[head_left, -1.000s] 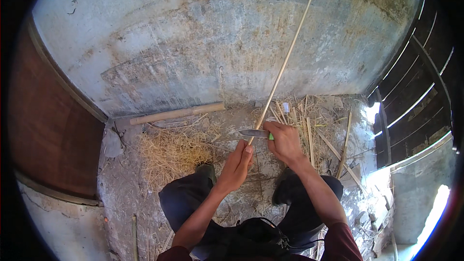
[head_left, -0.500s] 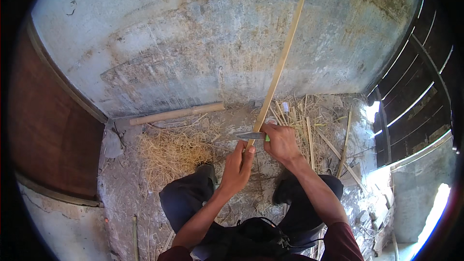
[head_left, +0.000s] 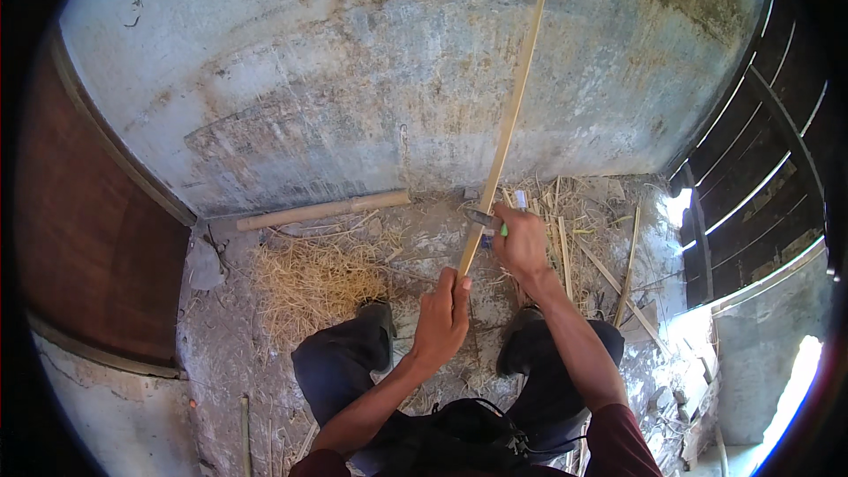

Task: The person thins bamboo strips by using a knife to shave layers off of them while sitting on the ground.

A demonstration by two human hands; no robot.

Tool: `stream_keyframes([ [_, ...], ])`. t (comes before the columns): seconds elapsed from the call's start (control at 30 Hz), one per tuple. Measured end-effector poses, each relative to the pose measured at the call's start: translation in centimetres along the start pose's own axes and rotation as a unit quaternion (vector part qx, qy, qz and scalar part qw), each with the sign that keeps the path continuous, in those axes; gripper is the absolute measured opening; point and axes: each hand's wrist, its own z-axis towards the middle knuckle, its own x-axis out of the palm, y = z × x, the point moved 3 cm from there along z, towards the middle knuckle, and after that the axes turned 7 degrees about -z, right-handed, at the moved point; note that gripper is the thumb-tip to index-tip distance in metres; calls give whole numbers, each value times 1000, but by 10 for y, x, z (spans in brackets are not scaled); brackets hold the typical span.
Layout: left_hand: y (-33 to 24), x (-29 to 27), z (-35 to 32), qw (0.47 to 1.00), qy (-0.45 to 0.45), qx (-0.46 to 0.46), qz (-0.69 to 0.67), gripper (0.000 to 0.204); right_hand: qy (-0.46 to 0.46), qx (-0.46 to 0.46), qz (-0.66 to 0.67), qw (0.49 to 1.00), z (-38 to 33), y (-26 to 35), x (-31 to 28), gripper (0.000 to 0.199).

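Observation:
A long, pale bamboo strip point(head_left: 511, 115) slants up and away from me, its far end in front of the wall. My left hand point(head_left: 443, 320) grips its near end between thumb and fingers. My right hand point(head_left: 521, 243) is closed round the green handle of a knife point(head_left: 483, 218). The blade lies across the strip, a short way beyond my left hand. The knife's handle is mostly hidden in my fist.
A heap of thin shavings point(head_left: 318, 283) lies on the floor left of my feet. Behind it a bamboo pole point(head_left: 322, 209) rests along the stained wall point(head_left: 353, 79). Several loose strips point(head_left: 565, 256) lie to the right. A dark slatted panel point(head_left: 751, 159) stands at far right, a brown panel point(head_left: 102, 212) at left.
My right hand has moved the knife farther up the strip, away from my left hand. The left hand and the strip's near end have shifted slightly toward me; its far end has dropped slightly left.

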Motion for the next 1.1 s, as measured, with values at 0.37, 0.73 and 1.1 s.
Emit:
stream_keyframes([
  [0.37, 0, -5, 3, 999, 24, -21, -11, 23, 41, -49, 44, 997, -2, 15, -10, 36],
  [0.73, -9, -4, -8, 998, 42, 8, 44, 18, -22, 5, 59, 998, 8, -2, -19, 11],
  [1.1, -8, 7, -16, 995, 96, -16, 20, 21, -128, 52, 28, 990, 29, -62, -38, 24],
])
